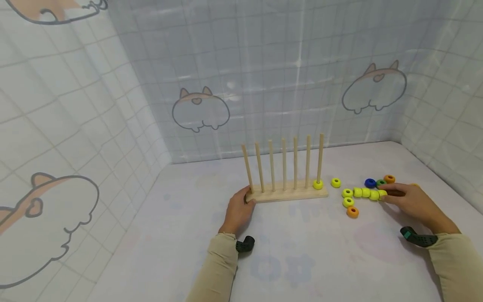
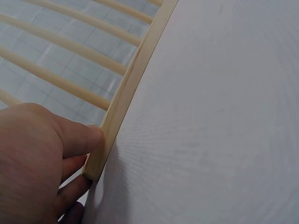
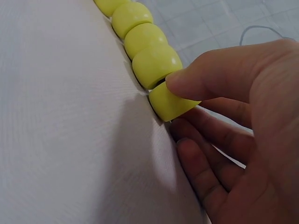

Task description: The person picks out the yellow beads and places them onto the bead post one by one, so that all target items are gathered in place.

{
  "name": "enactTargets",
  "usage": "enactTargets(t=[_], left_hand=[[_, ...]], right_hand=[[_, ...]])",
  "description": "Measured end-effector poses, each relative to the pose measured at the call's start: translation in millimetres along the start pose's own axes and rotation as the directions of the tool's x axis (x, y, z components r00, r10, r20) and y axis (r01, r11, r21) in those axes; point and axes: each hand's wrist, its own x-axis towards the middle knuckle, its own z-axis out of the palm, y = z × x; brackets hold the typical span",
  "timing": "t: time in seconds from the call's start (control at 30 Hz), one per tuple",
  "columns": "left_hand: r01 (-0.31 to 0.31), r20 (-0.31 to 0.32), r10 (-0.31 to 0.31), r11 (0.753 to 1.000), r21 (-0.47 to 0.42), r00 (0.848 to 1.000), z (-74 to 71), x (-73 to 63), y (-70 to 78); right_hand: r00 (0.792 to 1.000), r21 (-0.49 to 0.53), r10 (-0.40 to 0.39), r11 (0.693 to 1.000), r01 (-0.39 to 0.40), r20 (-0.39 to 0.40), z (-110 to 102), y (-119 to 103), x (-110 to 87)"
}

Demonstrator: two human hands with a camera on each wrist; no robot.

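A wooden peg stand (image 1: 284,193) with a row of upright dowels rests on the table, one yellow ring bead (image 1: 318,184) around the foot of its rightmost dowel. My left hand (image 1: 238,212) grips the left end of its base (image 2: 122,100), thumb on the front edge and fingers around the end. Off to the right, my right hand (image 1: 416,205) pinches the yellow bead (image 3: 169,103) at the near end of a row of yellow beads (image 3: 152,65) standing on edge. In the right wrist view its thumb lies on top of that bead, the other fingers behind it.
Around the row lie loose beads: yellow ones (image 1: 347,193), an orange one (image 1: 352,212), a blue one (image 1: 370,183), a green one (image 1: 381,183) and another orange one (image 1: 389,179). A single yellow bead (image 1: 336,182) sits nearer the stand. Tiled-pattern sheeting (image 1: 264,84) rises behind the table.
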Motion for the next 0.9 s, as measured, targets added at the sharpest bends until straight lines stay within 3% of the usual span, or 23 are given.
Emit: enactTargets(t=[0.33,0.9], left_hand=[[-0.013,-0.003,0.013,1.000,0.006,1.000,0.4,-0.9,-0.6],[-0.011,-0.004,0.011,1.000,0.018,1.000,0.9,0.6,-1.9]], right_hand=[[0.999,0.009,0.030,1.000,-0.030,-0.011,0.6,1.5,-0.2],[0.986,0.194,0.159,0.970,-0.147,-0.043,5.2,5.3,-1.4]])
